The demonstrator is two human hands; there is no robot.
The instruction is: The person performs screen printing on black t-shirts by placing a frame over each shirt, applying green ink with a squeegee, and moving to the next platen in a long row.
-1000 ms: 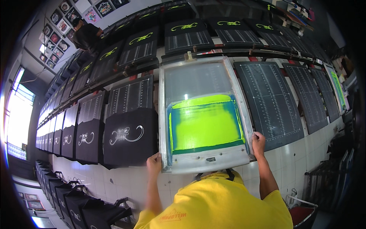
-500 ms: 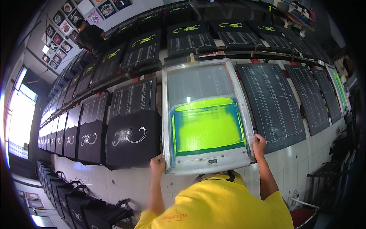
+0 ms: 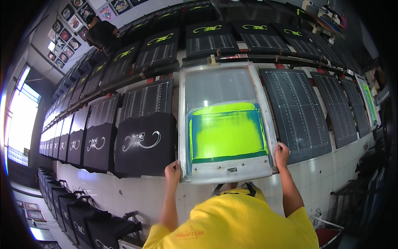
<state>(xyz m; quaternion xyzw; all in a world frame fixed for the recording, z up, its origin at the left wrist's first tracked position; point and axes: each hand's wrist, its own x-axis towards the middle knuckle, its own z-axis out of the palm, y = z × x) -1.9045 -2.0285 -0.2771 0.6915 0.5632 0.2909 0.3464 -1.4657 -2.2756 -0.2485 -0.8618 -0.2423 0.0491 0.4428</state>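
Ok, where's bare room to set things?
Bare: the white-lined black board right of the silver-framed mesh screen, and the matching left board's far half. Crowded: its near half, under printed black cloth, and around the left hand and right hand.

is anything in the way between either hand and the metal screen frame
Nothing visible: the left hand is right at the metal screen frame's left edge and the right hand at its right edge, both near the lower corners.
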